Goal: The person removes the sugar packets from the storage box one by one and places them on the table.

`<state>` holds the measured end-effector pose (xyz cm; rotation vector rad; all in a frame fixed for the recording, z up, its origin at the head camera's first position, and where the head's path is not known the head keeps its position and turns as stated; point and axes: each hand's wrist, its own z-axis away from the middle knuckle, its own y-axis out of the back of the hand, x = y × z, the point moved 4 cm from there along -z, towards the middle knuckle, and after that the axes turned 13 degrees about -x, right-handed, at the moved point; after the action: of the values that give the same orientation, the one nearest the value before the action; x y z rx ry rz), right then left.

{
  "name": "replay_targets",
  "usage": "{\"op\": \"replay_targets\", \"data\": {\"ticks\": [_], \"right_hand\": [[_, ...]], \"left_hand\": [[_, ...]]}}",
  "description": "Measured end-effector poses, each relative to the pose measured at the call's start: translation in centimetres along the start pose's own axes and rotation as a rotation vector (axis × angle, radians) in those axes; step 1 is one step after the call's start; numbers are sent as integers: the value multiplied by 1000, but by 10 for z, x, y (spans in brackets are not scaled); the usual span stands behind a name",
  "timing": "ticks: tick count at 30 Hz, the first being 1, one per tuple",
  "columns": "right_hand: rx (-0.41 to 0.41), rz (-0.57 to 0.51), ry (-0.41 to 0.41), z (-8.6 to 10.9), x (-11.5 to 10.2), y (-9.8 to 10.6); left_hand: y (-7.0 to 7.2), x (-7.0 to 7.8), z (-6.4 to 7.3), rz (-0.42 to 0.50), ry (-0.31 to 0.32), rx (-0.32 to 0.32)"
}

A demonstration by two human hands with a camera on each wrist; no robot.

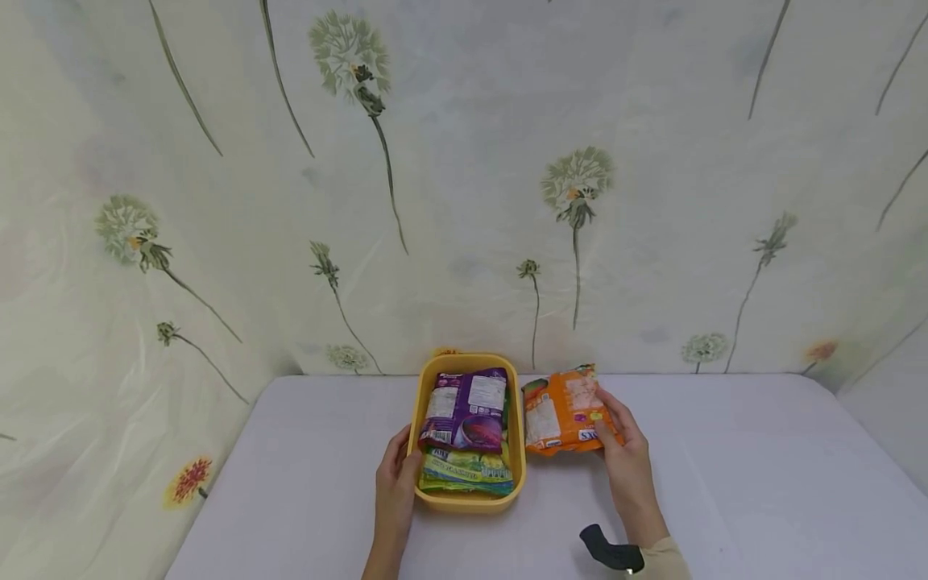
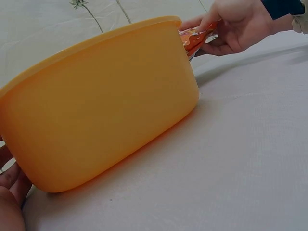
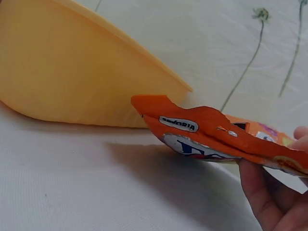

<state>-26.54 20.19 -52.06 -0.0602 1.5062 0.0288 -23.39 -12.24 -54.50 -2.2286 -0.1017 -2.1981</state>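
Note:
A yellow plastic tub point(image 1: 471, 507) stands on the table, a purple packet point(image 1: 486, 399) and a green-and-yellow packet point(image 1: 466, 473) lying inside it. My left hand point(image 1: 395, 482) grips the tub's left side, thumb at the rim; the left wrist view shows its fingers point(image 2: 10, 180) by the tub's end. To the right of the tub, my right hand point(image 1: 629, 459) pinches an orange snack packet point(image 1: 561, 415) by its right edge. In the right wrist view that packet point(image 3: 202, 130) is raised above the tabletop, casting a shadow, and its far end overlaps the tub point(image 3: 72, 72).
A white cloth covers the table point(image 1: 761, 467). Behind the tub, the table's back edge meets a hanging sheet point(image 1: 464, 201) printed with dandelions. A black strap end point(image 1: 609, 549) sticks out at the right wrist.

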Motion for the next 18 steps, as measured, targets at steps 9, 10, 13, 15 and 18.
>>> {"op": "replay_targets", "data": {"ticks": [9, 10, 13, 15, 18], "right_hand": [[40, 74, -59, -4, 6, 4], [44, 83, -66, -4, 7, 5], [60, 112, -85, -4, 9, 6], [72, 129, -90, -4, 10, 6], [86, 171, -97, -3, 11, 7]], "left_hand": [[-2, 0, -2, 7, -12, -4], [-2, 0, -1, 6, -13, -5], [-1, 1, -1, 5, -19, -9], [-1, 1, 0, 8, -19, -12], [0, 2, 1, 13, -18, -13]]}}
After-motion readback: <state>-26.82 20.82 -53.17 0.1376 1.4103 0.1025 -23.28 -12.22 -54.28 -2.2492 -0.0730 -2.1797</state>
